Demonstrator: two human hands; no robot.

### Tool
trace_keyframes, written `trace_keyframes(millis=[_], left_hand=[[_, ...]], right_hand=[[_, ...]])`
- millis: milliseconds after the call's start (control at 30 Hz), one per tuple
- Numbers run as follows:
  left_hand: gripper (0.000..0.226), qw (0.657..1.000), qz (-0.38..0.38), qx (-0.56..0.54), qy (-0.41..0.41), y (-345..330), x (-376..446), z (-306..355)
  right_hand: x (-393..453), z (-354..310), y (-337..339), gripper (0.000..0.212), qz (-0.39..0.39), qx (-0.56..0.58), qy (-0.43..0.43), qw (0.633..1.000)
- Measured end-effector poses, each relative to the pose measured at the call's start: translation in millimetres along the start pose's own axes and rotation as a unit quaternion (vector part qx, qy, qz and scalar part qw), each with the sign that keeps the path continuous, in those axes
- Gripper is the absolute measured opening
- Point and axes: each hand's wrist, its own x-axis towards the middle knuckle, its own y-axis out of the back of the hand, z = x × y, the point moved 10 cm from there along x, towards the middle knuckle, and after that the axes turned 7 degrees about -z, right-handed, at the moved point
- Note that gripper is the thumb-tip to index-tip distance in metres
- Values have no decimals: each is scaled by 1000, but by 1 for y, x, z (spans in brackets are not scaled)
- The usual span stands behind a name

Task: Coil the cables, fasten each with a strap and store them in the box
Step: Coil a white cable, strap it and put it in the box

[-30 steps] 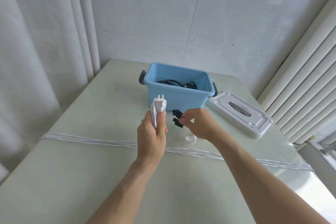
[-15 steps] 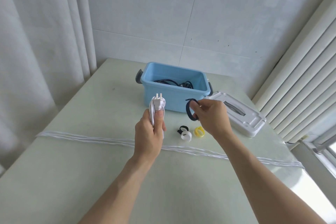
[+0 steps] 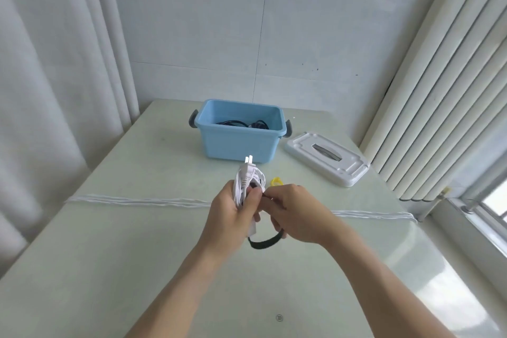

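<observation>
My left hand grips a coiled white cable upright, its plug prongs pointing up. My right hand is right beside it and pinches a black strap, whose loop hangs below both hands. The strap's upper end reaches the coil near my left thumb. Behind the hands stands the open blue box with a black cable inside. A yellow strap lies on the table just beyond my right hand.
The box's white lid lies to the right of it. A long white cable stretches across the pale green table from left to right behind my hands. Curtains hang left, blinds stand right.
My right hand has brought the black strap from near the box over to the white coil in my left hand. The strap has opened into a long hanging loop.
</observation>
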Motion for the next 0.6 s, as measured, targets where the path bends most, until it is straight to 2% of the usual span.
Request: trace_keyframes(millis=[167,300,400,500,600], left_hand=[[20,999,-19,26,37,-22,-30,12],[23,999,18,32,38,-32,-48,26],[23,997,67,14,41,-30,-57,33],[24,996,48,-17,78,-39,-63,27],[20,993,5,-63,100,-55,-67,21]], right_hand=[[-39,0,0,30,-10,-1,27,1000],[-66,6,3,25,37,111,22,993],[-80,16,4,10,88,264,14,960],[-90,34,-3,10,101,374,-26,922],[-92,40,-14,10,71,386,-50,919]])
